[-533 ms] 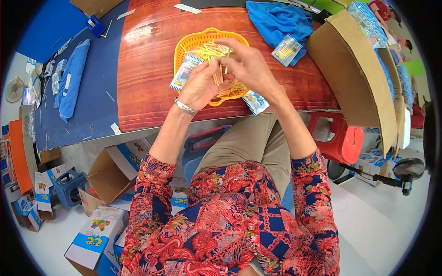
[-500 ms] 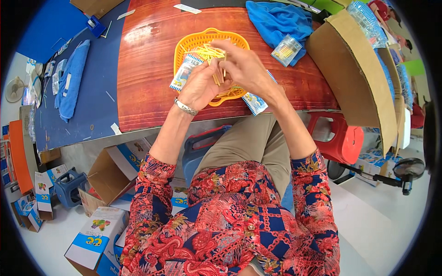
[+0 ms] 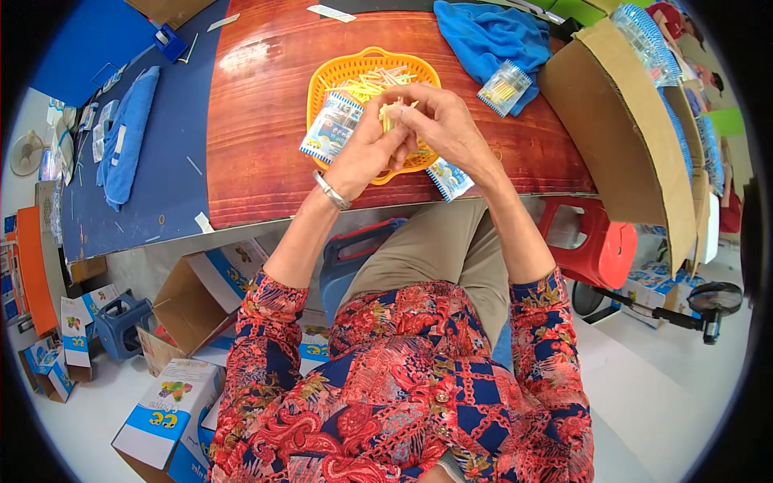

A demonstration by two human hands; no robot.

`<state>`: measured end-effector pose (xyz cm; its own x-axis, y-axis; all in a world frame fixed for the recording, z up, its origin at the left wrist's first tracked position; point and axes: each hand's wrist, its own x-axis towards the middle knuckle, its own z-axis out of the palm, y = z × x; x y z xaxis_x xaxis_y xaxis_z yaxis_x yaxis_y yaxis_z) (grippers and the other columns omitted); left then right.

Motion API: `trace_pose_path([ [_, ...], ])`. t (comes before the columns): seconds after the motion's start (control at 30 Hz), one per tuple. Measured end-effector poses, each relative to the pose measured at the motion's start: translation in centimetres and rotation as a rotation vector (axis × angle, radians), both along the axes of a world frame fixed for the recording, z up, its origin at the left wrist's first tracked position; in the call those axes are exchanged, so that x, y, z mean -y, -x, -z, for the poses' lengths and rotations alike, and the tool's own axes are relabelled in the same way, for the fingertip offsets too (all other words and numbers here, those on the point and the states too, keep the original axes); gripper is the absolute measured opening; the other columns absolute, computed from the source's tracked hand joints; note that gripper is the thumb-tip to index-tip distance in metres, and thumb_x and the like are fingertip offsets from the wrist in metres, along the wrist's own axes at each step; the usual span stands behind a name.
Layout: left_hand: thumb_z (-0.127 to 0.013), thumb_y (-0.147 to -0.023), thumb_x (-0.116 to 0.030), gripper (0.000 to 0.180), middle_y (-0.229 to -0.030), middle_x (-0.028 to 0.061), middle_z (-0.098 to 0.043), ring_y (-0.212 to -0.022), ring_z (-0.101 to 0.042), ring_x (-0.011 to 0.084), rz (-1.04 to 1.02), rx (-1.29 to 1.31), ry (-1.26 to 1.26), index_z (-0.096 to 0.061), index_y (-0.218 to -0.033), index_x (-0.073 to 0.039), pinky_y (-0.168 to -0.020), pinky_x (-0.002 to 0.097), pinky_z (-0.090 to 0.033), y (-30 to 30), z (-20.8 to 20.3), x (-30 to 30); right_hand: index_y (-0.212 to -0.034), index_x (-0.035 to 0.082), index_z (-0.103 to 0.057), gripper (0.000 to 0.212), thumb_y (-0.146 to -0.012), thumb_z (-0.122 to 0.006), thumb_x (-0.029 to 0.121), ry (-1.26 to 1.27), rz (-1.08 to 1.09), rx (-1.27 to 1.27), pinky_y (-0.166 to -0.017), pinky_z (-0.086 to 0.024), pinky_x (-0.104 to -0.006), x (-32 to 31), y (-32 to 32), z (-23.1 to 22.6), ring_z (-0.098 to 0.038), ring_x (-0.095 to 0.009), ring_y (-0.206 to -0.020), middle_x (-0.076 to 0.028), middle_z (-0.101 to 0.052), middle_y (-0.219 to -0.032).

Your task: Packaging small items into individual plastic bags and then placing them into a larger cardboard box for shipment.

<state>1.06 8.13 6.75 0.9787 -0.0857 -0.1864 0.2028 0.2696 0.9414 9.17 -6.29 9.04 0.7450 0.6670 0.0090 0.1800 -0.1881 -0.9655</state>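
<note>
A small bundle of thin yellow and pink sticks [image 3: 387,122] is gripped between both hands above an orange plastic basket [image 3: 313,101]. My left hand [image 3: 360,158] is closed around its lower part, while my right hand [image 3: 451,129] presses fingers and thumb at the top. More loose sticks [image 3: 372,83] lie in the basket, behind my hands. A blue-and-white plastic packet [image 3: 330,133] leans over the basket's left side. Another packet [image 3: 449,179] lies by the basket's right front, partly covered by my right wrist.
A clear packet of sticks [image 3: 505,87] rests against a blue towel [image 3: 483,36] at the back right. An open cardboard carton [image 3: 600,121] holding packets stands at the right edge. Another blue towel [image 3: 129,145] lies on the dark left table. A red stool [image 3: 592,241] is below.
Both hands have drawn closer together round the sticks, and the right fingers have come down onto the bundle's top. More of the loose sticks in the basket now show.
</note>
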Motion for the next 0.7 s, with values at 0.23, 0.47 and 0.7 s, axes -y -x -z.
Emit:
trace_pose_path([
  [0.23,-0.042,-0.103,-0.007,0.062,-0.094,0.0058,-0.054,-0.072,-0.053,0.0093,-0.063,0.158,-0.257,-0.002,-0.150,-0.006,-0.061,0.0228,-0.046,0.6,0.8,0.4,-0.103,-0.001,-0.070,0.018,-0.090,-0.064,0.011,0.107,0.001,0.354,-0.068,-0.049,-0.0251,-1.0,1.1,-0.6,-0.059,-0.009,-0.075,-0.005,-0.065,-0.086],
  [0.47,-0.056,-0.098,-0.009,0.070,-0.102,0.0123,-0.057,-0.085,-0.057,0.0197,-0.046,0.147,-0.292,-0.010,-0.150,-0.002,-0.072,0.0327,-0.049,1.7,-1.3,-0.6,-0.096,-0.001,-0.069,0.014,-0.088,-0.065,0.009,-0.105,0.080,-0.025,-0.066,-0.047,-0.0269,-0.7,0.4,0.6,-0.058,-0.011,-0.072,-0.006,-0.063,-0.082],
  [0.7,-0.080,-0.075,-0.020,0.044,-0.103,0.0165,-0.054,-0.100,-0.050,0.0324,-0.485,0.134,-1.699,-0.062,-0.113,-0.005,-0.078,0.0495,-0.036,2.2,-0.7,-3.4,-0.092,-0.001,-0.064,0.009,-0.088,-0.065,0.007,0.029,0.221,0.563,-0.066,-0.049,-0.0335,-0.6,0.1,1.1,-0.062,-0.023,-0.074,-0.010,-0.060,-0.081],
])
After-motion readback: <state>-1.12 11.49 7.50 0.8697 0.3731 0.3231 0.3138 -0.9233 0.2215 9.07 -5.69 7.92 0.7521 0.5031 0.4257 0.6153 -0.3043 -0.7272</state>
